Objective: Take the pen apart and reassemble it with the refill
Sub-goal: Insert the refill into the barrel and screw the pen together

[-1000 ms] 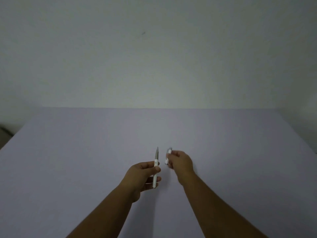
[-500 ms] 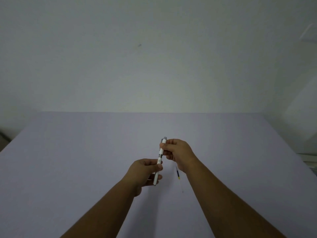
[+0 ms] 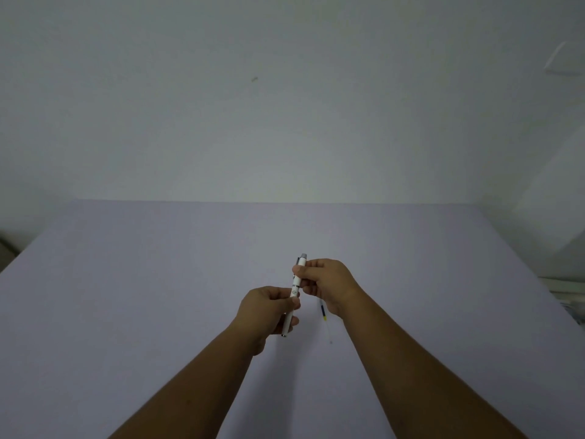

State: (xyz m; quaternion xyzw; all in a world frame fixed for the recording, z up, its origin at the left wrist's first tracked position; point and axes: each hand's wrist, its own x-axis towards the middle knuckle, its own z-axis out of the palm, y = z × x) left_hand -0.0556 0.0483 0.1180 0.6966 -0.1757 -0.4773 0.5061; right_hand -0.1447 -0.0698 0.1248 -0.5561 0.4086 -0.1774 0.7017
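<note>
Pen first: from your head camera, the slim white plastic pen (image 3: 295,288) with a grey end cap and a metal band at its middle sits upright and slightly tilted between your two hands, above the pale lilac table (image 3: 126,296), roughly midway between its left and right edges and nearer the near edge than the far one. Your left hand (image 3: 269,312) is closed around the lower barrel, thumb pressed against it, with the dark tip poking out below your fingers. Your right hand (image 3: 329,285) is clamped on the upper barrel just under the grey cap, fingers curled tight around it. Both halves line up as one straight body. Just right of the pen, a thin clear refill tube (image 3: 326,321) with dark and yellow marks lies flat on the table beside your right wrist, its upper end hidden behind that hand.
</note>
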